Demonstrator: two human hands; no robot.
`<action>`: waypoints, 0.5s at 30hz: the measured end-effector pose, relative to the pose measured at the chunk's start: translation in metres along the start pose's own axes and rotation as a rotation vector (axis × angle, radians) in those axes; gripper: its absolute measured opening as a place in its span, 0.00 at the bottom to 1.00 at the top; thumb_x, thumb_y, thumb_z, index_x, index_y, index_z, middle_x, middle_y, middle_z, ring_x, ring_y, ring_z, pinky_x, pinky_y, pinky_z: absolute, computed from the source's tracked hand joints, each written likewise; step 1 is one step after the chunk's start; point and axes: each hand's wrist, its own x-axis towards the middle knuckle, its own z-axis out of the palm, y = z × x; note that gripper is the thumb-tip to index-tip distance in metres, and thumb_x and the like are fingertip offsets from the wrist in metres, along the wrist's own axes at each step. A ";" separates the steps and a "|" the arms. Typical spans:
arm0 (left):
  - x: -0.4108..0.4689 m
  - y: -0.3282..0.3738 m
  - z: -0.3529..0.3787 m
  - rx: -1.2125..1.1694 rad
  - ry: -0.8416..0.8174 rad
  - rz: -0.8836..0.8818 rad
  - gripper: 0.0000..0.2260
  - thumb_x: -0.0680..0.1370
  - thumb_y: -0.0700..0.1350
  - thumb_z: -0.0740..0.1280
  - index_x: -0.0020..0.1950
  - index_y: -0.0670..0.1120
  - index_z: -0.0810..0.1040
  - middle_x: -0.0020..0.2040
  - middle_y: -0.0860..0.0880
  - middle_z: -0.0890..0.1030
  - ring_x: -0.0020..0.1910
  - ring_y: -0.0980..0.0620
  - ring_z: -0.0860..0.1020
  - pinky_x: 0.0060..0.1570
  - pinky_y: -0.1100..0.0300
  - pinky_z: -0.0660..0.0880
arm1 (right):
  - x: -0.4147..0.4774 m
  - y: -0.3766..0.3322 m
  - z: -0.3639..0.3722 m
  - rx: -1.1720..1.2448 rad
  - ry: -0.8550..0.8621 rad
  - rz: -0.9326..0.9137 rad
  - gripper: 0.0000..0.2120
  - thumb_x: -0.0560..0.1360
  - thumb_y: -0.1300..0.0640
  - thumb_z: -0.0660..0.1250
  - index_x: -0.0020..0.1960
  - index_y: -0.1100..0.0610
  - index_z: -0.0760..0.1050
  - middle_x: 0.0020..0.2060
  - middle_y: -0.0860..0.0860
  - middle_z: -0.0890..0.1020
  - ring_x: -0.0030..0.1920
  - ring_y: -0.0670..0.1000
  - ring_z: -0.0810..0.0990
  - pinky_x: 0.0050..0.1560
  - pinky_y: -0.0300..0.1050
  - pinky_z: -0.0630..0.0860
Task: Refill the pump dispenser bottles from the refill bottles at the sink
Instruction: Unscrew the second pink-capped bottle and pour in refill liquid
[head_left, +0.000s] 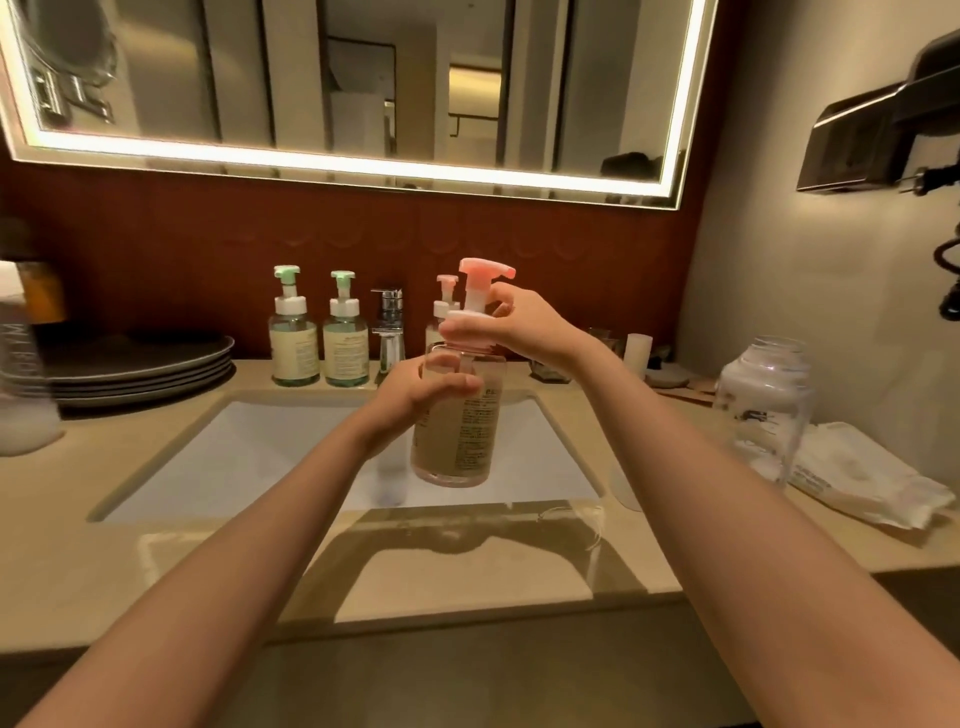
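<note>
Left hand (415, 397) grips pump bottle (457, 431) body over sink (249, 447) — right hand (524, 327) pinches its pink-topped pump collar (467, 319).

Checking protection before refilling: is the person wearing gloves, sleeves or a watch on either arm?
No. The left hand and right hand are ungloved; the left forearm and right forearm are bare to the frame edge: no sleeve, watch or bracelet in view.
</note>
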 end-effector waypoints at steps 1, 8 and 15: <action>0.000 -0.002 0.002 -0.003 0.000 0.002 0.35 0.55 0.65 0.65 0.57 0.48 0.77 0.54 0.52 0.78 0.53 0.54 0.75 0.46 0.61 0.70 | -0.002 0.001 -0.001 0.022 -0.006 0.001 0.25 0.68 0.45 0.72 0.59 0.58 0.72 0.52 0.52 0.79 0.51 0.50 0.79 0.52 0.43 0.77; -0.007 -0.009 0.008 -0.065 -0.030 -0.050 0.34 0.55 0.65 0.63 0.56 0.49 0.76 0.53 0.50 0.78 0.53 0.51 0.75 0.50 0.59 0.71 | -0.007 0.003 0.001 0.198 -0.067 0.051 0.28 0.69 0.54 0.73 0.66 0.59 0.70 0.56 0.54 0.78 0.55 0.52 0.78 0.45 0.38 0.74; 0.004 -0.024 0.013 0.354 0.263 -0.226 0.28 0.67 0.62 0.71 0.60 0.47 0.74 0.57 0.49 0.77 0.57 0.46 0.74 0.53 0.50 0.73 | -0.007 0.008 0.034 0.067 -0.044 0.178 0.27 0.71 0.44 0.70 0.62 0.60 0.70 0.53 0.54 0.77 0.54 0.51 0.76 0.49 0.43 0.73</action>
